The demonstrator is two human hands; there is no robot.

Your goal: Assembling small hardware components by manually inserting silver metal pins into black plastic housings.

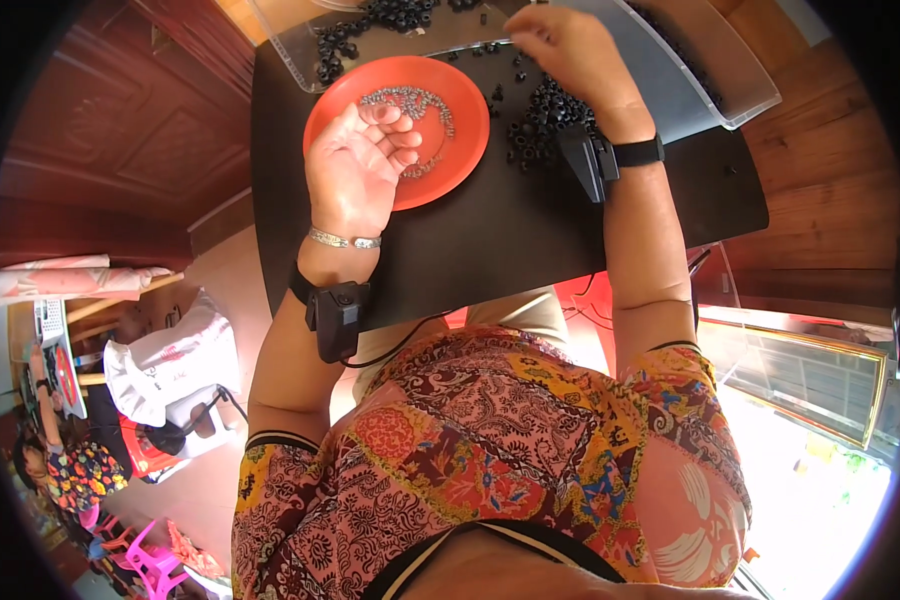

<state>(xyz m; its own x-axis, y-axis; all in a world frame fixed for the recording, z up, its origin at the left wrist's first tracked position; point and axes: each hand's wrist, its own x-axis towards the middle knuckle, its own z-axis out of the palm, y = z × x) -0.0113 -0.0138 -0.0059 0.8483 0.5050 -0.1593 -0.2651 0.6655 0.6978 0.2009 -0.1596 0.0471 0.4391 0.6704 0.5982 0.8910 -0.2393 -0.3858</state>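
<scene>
My left hand [357,165] is palm up over an orange-red plate [459,150]. Its fingers curl loosely and stay apart, and no object shows on the palm. Many small silvery metal pieces [448,112] lie in a curved band on the plate, partly hidden by that hand. Farther right, my right hand [575,58] reaches above a pile of small black parts [550,118]. Its thumb and fingers come together near the edge of a clear tray; anything between them is too small to make out.
A clear tray [295,62] with more black parts stands at the back, and another clear bin [705,95] is at the right. Everything rests on a dark table [450,255]. At the far left are a white sack [175,355] and another person [75,470].
</scene>
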